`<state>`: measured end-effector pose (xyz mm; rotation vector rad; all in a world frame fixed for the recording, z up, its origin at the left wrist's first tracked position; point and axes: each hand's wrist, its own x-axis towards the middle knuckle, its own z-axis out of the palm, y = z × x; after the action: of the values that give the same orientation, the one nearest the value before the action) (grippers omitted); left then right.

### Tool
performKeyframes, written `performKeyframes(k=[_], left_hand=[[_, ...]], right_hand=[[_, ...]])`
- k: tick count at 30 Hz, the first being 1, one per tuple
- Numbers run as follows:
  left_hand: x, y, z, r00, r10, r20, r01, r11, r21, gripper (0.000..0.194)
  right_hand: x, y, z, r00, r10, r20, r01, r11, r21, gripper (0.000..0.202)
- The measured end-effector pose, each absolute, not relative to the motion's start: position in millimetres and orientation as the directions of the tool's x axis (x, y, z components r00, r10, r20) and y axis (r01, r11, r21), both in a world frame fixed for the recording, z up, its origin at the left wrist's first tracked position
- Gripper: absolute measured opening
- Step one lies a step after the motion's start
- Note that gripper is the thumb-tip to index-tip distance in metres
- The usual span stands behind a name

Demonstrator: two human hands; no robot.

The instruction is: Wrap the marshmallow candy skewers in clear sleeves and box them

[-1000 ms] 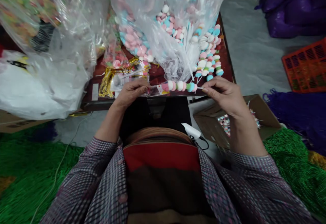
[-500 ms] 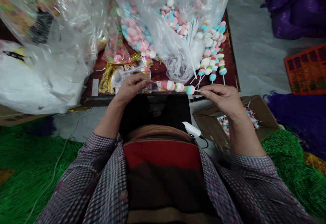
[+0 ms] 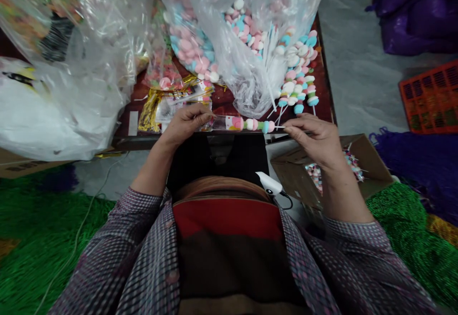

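A skewer of pink, white, green and blue candies [image 3: 253, 124] lies level just above the table's front edge. The fingers of my right hand [image 3: 310, 136] pinch its white stick at the right end. My left hand [image 3: 189, 123] pinches the end of a clear printed bag [image 3: 229, 123], which reaches over the candies at the skewer's left end. How far the clear film extends along the skewer is hard to tell. Beside my left hand lie more printed bags [image 3: 186, 101] and gold ties [image 3: 149, 114]. Finished-looking candy skewers [image 3: 299, 83] rest beyond my right hand.
Large clear bags of pink and blue candies [image 3: 189, 47] and of gummies [image 3: 53, 0] cover the back of the dark red table [image 3: 222, 96]. A white bag [image 3: 53, 114] is at left. Below right stands a cardboard box [image 3: 375, 172]; farther right is an orange crate [image 3: 431, 98].
The printed bag and the candies have straightened into a more level line. The bag's printed part now shows flat around the left end candy. Both hands have barely moved and keep their pinches.
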<state>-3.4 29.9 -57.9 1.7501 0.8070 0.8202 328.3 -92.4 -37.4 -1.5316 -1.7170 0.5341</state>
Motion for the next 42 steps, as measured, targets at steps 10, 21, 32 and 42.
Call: performKeyframes(k=[10,21,32,42], left_hand=[[5.3,21.1,-40.0,0.594,0.796,0.121,0.135,-0.247,0.959,0.038],[18.8,16.5,-24.2,0.551,0.834,0.002,-0.287,0.188,0.939,0.066],[37.9,15.9,-20.6,0.501,0.849,0.165,-0.349,0.024,0.937,0.064],[76.1,4.1,-32.8,0.408,0.909,0.090,-0.308,0.044,0.950,0.043]], right_hand=[[297.7,-95.9,-38.0,0.059,0.997,0.058,0.504,0.020,-0.864,0.015],[264.3,-96.3,-56.8,0.215,0.974,-0.072,0.028,-0.079,-0.996,0.029],[234.0,-93.5,-59.3,0.152,0.974,-0.170,-0.246,-0.129,-0.961,0.034],[207.9,-92.4,-55.5,0.267,0.963,-0.034,-0.020,-0.029,-0.999,0.033]])
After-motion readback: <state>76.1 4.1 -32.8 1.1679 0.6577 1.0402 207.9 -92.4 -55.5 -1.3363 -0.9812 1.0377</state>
